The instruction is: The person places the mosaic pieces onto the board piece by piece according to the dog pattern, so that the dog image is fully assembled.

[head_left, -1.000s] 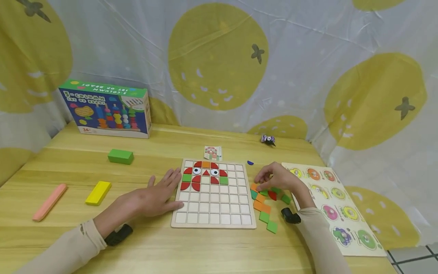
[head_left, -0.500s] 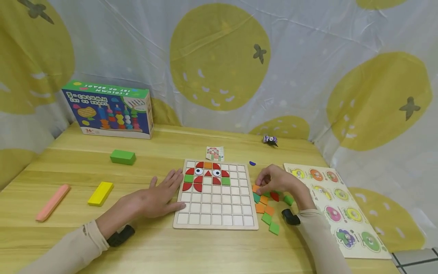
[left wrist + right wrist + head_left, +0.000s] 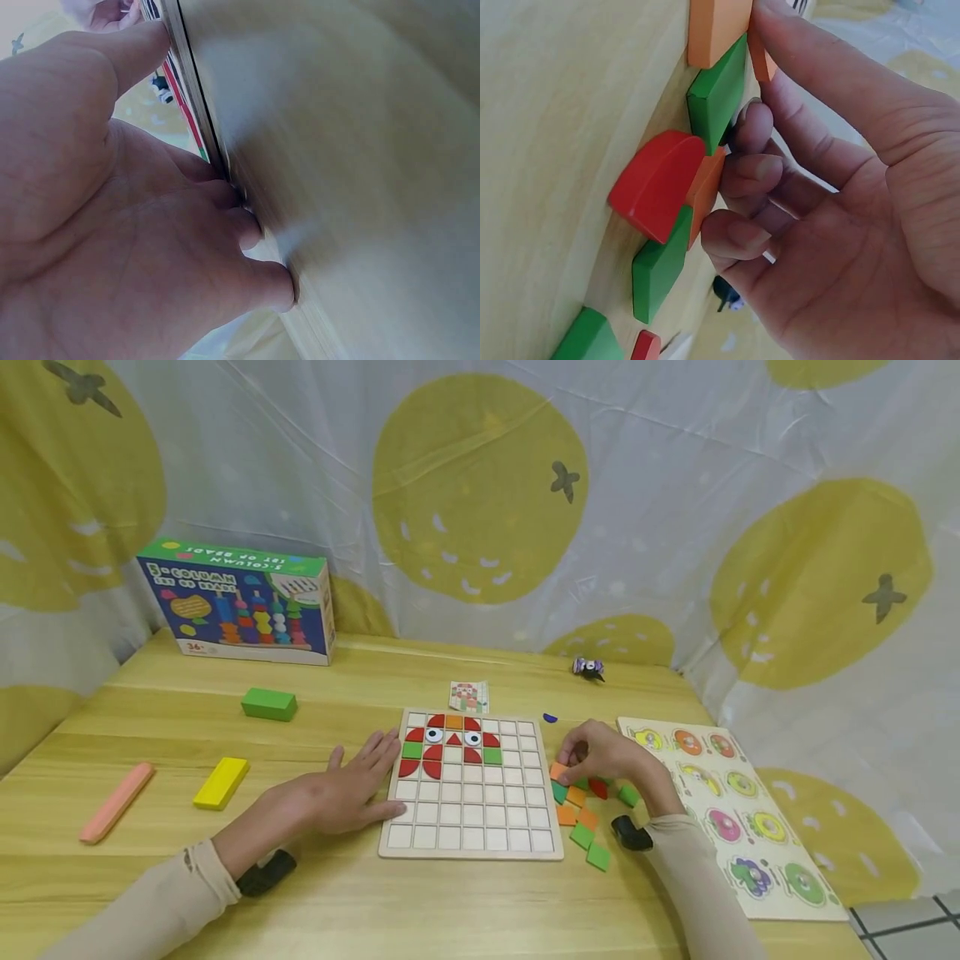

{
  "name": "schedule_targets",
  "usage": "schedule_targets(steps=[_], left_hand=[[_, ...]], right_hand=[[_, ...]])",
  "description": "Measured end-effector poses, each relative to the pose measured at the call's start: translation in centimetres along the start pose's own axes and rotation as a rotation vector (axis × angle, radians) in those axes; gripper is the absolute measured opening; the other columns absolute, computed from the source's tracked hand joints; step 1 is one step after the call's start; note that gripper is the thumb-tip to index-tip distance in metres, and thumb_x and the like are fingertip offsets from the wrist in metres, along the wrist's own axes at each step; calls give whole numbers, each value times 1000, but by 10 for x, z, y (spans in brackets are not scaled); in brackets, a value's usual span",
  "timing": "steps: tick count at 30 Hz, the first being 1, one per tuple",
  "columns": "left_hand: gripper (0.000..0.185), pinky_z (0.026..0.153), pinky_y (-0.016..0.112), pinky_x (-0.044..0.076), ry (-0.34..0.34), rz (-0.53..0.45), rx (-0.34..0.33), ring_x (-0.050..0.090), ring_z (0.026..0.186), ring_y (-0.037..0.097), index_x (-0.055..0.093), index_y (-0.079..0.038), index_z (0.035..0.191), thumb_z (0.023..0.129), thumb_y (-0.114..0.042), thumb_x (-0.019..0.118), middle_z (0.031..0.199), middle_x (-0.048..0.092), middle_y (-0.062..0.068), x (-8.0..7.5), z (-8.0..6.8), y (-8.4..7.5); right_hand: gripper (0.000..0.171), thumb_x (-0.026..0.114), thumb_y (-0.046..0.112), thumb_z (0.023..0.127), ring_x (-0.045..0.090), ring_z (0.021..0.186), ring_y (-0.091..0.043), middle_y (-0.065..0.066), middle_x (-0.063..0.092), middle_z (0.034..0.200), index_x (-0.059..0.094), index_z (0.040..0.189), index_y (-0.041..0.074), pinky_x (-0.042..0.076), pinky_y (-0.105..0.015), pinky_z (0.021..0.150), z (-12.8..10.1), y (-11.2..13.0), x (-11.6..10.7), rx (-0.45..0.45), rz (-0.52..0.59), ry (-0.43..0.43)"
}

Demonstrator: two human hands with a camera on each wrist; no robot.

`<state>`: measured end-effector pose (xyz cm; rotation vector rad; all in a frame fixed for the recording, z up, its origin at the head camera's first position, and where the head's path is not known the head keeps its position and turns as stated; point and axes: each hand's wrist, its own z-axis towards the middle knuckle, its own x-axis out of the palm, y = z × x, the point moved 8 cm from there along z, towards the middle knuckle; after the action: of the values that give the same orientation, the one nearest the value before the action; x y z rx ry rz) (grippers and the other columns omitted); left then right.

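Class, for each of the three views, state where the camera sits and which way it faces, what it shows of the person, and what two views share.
Head: from above, looking forward and down at the table; shows both forearms, left hand, right hand.
Left wrist: beside the palm, looking along the fingers pressed to the grid board edge.
Right wrist: under the palm, facing fingertips among the loose tiles.
Shared: head and right wrist both show those tiles.

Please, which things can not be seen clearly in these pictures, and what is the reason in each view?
- Head view: the loose pieces under the right hand are partly hidden by its fingers.
- Head view: the print on the small card is too small to read.
- Left wrist view: the left hand fills the frame; the grid board shows only its edge, and the table is blurred.
- Right wrist view: the orange piece at the fingertips is mostly covered.
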<state>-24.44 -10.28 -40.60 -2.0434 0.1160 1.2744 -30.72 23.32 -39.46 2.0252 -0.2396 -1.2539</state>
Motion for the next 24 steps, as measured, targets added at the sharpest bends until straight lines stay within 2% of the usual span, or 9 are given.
schedule_targets(steps=[6,11,17,20,24], left_hand=[[104,119,83,-5,-8,-15,20,-2,165,46,11,5,170,106,-62,57,180,-1,24,-5,-1,1],[103,120,81,-5,4,-15,8,-3,165,47,11,6,170,106,-59,60,179,0,25,-7,-2,-1],[104,118,83,-7,-16,-34,29,-6,165,46,10,5,170,107,-64,55,180,-3,24,-5,1,2],[105,118,83,-9,-35,-50,40,-7,165,46,10,5,171,106,-64,55,180,-3,24,-2,5,5],[105,118,83,-9,-52,-65,30,-7,165,46,11,4,171,105,-64,57,180,-1,23,6,6,12]], right_hand=[[14,90,8,88,65,77,-17,-2,73,85,78,93,5,56,-29,72,1,7,-6,-34,-35,-16],[7,86,6,92,72,79,-19,-3,77,87,79,93,4,60,-30,74,-1,10,-11,-79,-2,-32],[5,81,8,97,69,75,-20,-4,78,90,81,99,3,56,-27,69,-2,15,-16,-121,42,-107],[5,79,8,99,67,75,-19,-5,78,91,81,101,4,54,-26,68,3,26,-9,-141,75,-134],[6,78,8,100,68,79,-20,-4,79,95,82,102,5,56,-25,72,14,51,17,-191,117,-113]])
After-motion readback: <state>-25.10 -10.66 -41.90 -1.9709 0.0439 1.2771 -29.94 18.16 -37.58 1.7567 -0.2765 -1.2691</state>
